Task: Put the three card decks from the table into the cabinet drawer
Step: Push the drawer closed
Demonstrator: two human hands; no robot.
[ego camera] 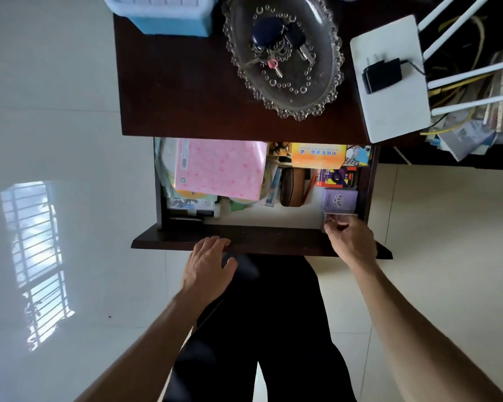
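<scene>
While the drawer stands open, the right hand has its fingers pinching a card deck at the drawer's near right corner, touching a purple deck. Print unreadable. Left hand, fingers loosely spread, rests on the drawer's front edge.

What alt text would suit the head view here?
Right hand sets a card deck into the open drawer's front right corner, beside a purple deck. Left hand rests on the drawer front. On top: a glass dish of keys.
</scene>
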